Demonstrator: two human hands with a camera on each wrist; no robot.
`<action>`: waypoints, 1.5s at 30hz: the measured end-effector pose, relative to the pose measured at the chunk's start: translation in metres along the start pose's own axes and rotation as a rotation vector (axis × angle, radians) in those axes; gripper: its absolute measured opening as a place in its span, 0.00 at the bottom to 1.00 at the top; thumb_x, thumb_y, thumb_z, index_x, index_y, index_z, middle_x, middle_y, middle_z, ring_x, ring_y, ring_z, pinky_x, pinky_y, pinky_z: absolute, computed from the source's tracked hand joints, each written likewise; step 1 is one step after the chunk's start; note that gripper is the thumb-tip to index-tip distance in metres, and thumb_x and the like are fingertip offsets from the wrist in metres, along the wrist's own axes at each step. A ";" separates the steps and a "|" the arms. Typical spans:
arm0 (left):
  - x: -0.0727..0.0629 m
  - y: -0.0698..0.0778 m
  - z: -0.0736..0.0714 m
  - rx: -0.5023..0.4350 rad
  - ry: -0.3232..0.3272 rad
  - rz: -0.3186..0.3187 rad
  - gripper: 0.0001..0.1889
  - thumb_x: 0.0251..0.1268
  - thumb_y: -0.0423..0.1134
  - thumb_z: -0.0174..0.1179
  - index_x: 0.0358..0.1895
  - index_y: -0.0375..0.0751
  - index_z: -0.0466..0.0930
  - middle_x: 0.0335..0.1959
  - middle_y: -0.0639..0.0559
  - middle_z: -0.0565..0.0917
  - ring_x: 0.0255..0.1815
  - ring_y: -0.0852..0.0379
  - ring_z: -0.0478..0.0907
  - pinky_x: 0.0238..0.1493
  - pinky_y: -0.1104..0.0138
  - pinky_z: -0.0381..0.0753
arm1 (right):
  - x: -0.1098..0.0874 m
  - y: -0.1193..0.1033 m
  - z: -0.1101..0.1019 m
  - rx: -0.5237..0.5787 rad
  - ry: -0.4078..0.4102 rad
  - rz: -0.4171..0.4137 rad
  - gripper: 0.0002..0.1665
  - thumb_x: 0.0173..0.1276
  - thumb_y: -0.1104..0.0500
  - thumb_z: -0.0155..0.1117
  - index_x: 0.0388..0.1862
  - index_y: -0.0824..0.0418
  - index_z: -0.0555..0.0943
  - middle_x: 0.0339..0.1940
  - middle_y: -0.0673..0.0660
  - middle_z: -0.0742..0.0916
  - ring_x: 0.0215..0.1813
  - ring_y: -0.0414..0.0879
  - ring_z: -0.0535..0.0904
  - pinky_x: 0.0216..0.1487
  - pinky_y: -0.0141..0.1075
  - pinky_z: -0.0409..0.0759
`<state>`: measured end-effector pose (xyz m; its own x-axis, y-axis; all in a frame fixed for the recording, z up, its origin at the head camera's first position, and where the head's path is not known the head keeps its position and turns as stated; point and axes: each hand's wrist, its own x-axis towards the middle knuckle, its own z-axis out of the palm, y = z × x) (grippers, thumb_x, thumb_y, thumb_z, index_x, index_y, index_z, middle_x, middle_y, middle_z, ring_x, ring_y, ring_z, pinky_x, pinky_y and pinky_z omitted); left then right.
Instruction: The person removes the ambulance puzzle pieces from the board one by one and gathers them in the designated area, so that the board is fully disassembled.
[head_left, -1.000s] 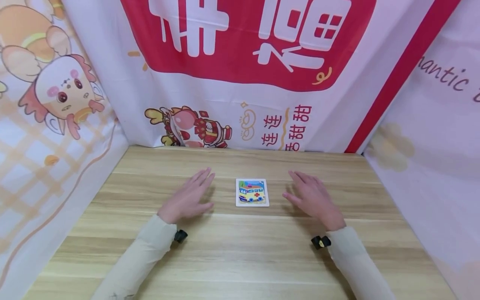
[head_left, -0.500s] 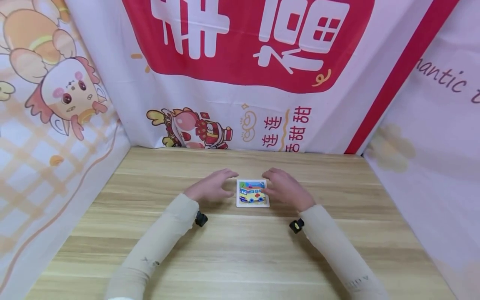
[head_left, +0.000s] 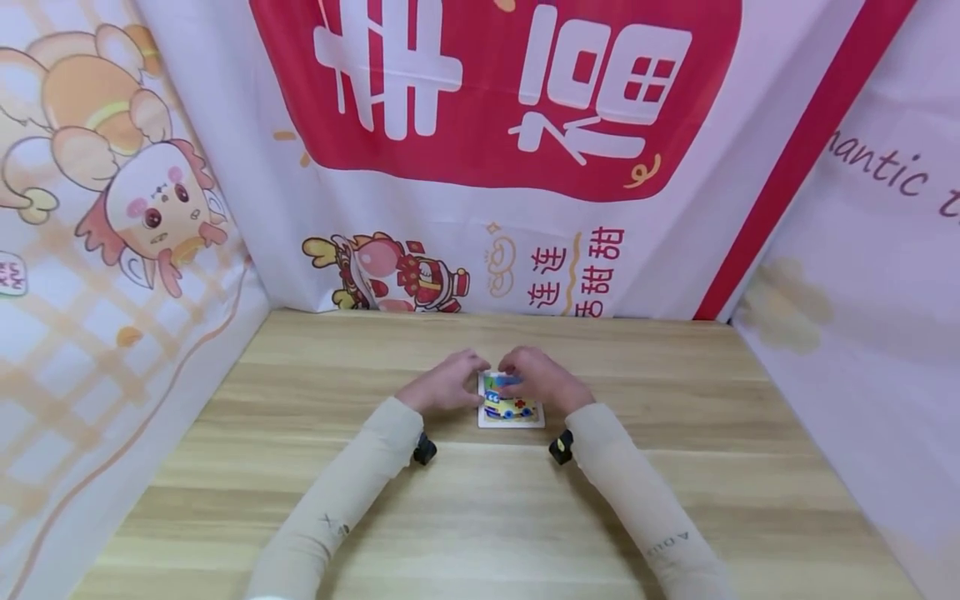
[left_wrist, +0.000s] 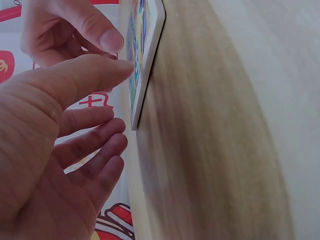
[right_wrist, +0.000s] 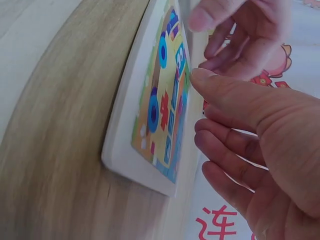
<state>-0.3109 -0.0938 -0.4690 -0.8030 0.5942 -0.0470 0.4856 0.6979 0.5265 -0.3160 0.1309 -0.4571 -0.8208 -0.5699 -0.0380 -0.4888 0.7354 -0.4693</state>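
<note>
Bracketing ambulance card [head_left: 512,412] flat on desk [head_left: 480,517], ctr frame, L hand [head_left: 447,383] and R hand [head_left: 547,383] curve parted, empty fingers [left_wrist: 95,140], prob. for two-sided access.

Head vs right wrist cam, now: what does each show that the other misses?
Head only: both sleeves, the black wrist devices, and the backdrop's big red panel.

Right wrist only: the printed van's blue windows and the tile's upper right corner, both behind the right hand in the head view.

Both: the two hands, left included, the picture tile with its red cross and wheels, the wood table, part of the backdrop.
</note>
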 end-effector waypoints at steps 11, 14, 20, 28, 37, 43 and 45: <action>0.002 0.000 0.010 -0.001 0.003 -0.014 0.33 0.64 0.44 0.74 0.70 0.35 0.77 0.65 0.43 0.78 0.67 0.46 0.74 0.75 0.51 0.75 | 0.003 0.001 0.010 -0.006 -0.020 0.002 0.18 0.71 0.56 0.75 0.57 0.61 0.87 0.52 0.55 0.88 0.54 0.47 0.83 0.64 0.44 0.85; 0.001 0.000 0.010 -0.007 0.003 -0.026 0.32 0.66 0.45 0.74 0.70 0.36 0.77 0.65 0.44 0.78 0.67 0.47 0.74 0.76 0.51 0.74 | 0.004 0.001 0.010 -0.005 -0.021 0.000 0.18 0.71 0.55 0.75 0.56 0.60 0.88 0.52 0.54 0.88 0.55 0.47 0.83 0.64 0.44 0.84; -0.001 -0.001 0.012 -0.005 0.001 -0.017 0.31 0.67 0.45 0.73 0.69 0.35 0.78 0.65 0.44 0.78 0.68 0.47 0.74 0.76 0.51 0.73 | 0.007 0.000 0.010 -0.008 -0.039 0.004 0.15 0.68 0.57 0.77 0.53 0.58 0.89 0.49 0.53 0.90 0.52 0.46 0.85 0.62 0.41 0.86; 0.001 0.000 0.011 -0.023 -0.007 -0.013 0.31 0.67 0.44 0.73 0.69 0.34 0.78 0.65 0.43 0.78 0.66 0.47 0.74 0.75 0.52 0.75 | 0.012 -0.008 0.002 -0.045 -0.090 0.031 0.13 0.66 0.59 0.78 0.48 0.59 0.89 0.44 0.53 0.92 0.47 0.44 0.86 0.59 0.40 0.87; 0.010 0.004 0.006 -0.055 -0.005 -0.022 0.29 0.64 0.42 0.75 0.66 0.34 0.81 0.62 0.42 0.78 0.65 0.45 0.75 0.73 0.51 0.75 | 0.015 -0.009 -0.008 -0.010 -0.105 0.068 0.13 0.64 0.63 0.79 0.48 0.60 0.90 0.45 0.54 0.92 0.47 0.45 0.87 0.59 0.40 0.87; 0.010 0.003 0.009 -0.052 -0.020 -0.050 0.28 0.64 0.42 0.76 0.65 0.35 0.82 0.61 0.44 0.79 0.64 0.47 0.75 0.73 0.52 0.76 | 0.017 -0.011 -0.009 0.006 -0.125 0.056 0.12 0.64 0.67 0.77 0.47 0.62 0.90 0.46 0.58 0.93 0.49 0.47 0.87 0.60 0.42 0.87; 0.009 0.003 0.008 -0.049 -0.015 -0.057 0.27 0.64 0.42 0.76 0.64 0.35 0.83 0.61 0.44 0.80 0.64 0.47 0.76 0.73 0.52 0.76 | 0.019 -0.012 -0.010 0.009 -0.125 0.053 0.13 0.63 0.68 0.77 0.47 0.62 0.90 0.46 0.58 0.93 0.48 0.47 0.88 0.59 0.42 0.87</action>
<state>-0.3136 -0.0835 -0.4751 -0.8235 0.5601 -0.0907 0.4212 0.7105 0.5638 -0.3282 0.1145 -0.4435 -0.8016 -0.5724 -0.1725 -0.4428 0.7623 -0.4721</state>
